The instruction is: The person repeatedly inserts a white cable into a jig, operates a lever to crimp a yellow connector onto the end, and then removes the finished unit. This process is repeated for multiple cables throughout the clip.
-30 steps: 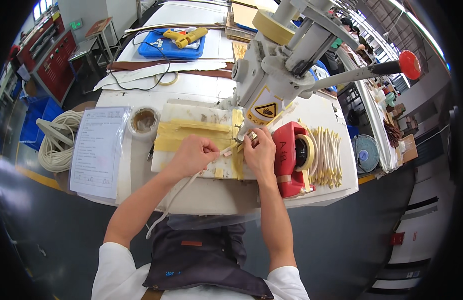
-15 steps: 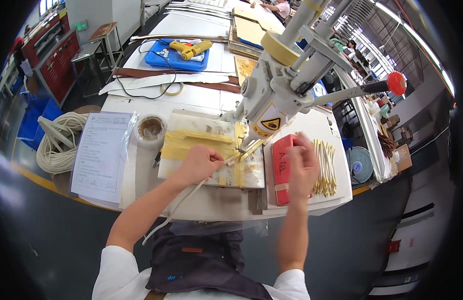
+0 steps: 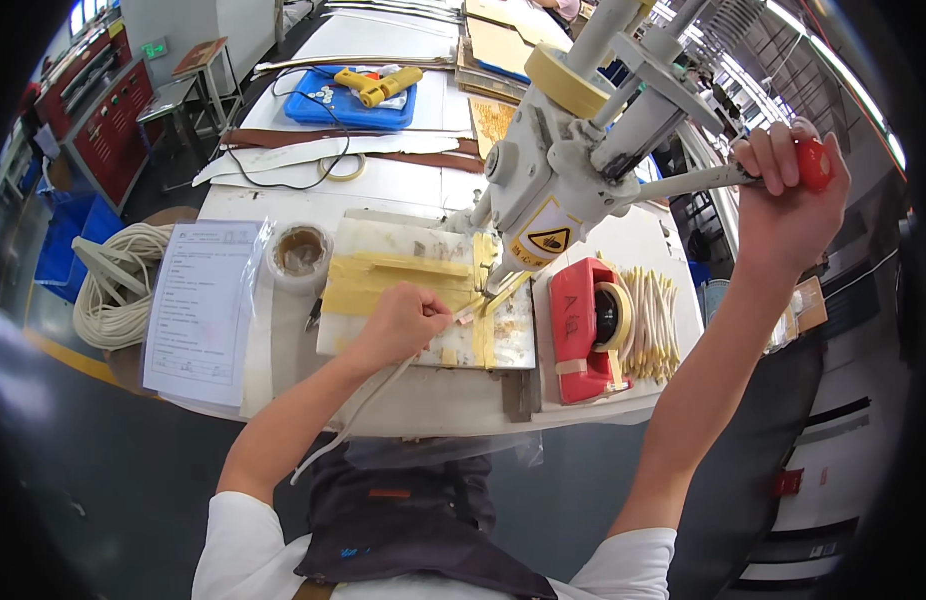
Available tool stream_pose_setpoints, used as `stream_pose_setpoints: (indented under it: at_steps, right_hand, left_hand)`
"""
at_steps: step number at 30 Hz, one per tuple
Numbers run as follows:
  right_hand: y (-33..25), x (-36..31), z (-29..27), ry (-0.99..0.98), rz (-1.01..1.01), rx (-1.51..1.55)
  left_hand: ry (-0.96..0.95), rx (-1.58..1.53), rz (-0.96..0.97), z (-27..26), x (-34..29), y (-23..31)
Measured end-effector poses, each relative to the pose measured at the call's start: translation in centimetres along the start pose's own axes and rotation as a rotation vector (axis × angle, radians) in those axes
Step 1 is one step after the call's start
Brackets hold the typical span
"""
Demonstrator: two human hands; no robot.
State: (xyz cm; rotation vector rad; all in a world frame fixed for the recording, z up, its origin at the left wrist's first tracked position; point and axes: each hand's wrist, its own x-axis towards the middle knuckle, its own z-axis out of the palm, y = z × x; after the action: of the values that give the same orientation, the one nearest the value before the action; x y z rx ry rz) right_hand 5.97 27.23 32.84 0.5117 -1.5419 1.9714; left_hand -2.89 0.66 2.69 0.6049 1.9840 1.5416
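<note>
My left hand (image 3: 403, 325) is closed in a pinch on a white cord (image 3: 355, 408), whose tail hangs off the table's front edge. The cord's pinched end lies at the foot of a grey hand press (image 3: 548, 165), over a white block (image 3: 363, 238) covered in strips of yellow tape (image 3: 383, 292). Up at the right, my right hand (image 3: 791, 210) is wrapped round the end of the press lever (image 3: 695, 181), at its red ball knob (image 3: 814, 163). The exact tip of the cord is hard to make out under the press.
A red tape dispenser (image 3: 573, 325) stands right of the block, beside a bundle of yellow-tipped white cords (image 3: 655, 325). At left are a roll of clear tape (image 3: 301, 258), a printed sheet (image 3: 203, 310) and coiled cord (image 3: 123, 300). Farther back sits a blue tray (image 3: 343, 115).
My right hand has moved from above the tape dispenser up and right onto the lever knob, uncovering the dispenser. My left hand keeps its pinch on the cord, nearly unmoved.
</note>
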Motion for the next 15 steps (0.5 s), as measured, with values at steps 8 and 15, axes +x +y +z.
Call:
stream_pose_setpoints:
  at_steps: [8,15]
  right_hand:
    - [-0.1,-5.2,0.6,-0.071,-0.066,-0.034]
    - [4.5,-16.2,0.4,-0.018,-0.33,-0.302]
  left_hand:
    - [-0.005,0.01,-0.028,0.1,0.0,0.6]
    - [-0.005,0.006,-0.057,0.3,-0.4,0.5]
